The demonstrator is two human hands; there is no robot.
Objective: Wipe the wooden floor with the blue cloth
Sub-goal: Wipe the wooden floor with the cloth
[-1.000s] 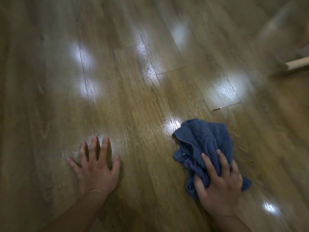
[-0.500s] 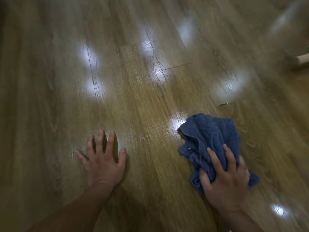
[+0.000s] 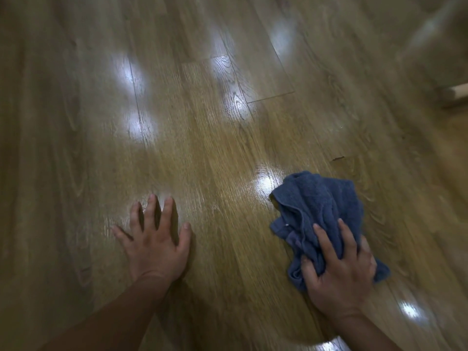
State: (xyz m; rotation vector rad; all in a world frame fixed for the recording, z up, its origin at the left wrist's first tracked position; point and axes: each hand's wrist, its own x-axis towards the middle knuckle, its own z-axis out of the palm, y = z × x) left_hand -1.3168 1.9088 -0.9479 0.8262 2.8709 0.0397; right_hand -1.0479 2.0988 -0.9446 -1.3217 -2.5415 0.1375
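Clutching the blue cloth [image 3: 319, 211] against the wooden floor [image 3: 217, 153], right hand [image 3: 340, 277] has a curled grip; left hand [image 3: 157, 247] lies splayed flat.

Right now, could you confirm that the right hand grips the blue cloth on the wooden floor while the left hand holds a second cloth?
Not quite: the head view shows the left hand holding nothing, fingers spread flat on the wooden floor. The right hand does grip the blue cloth.
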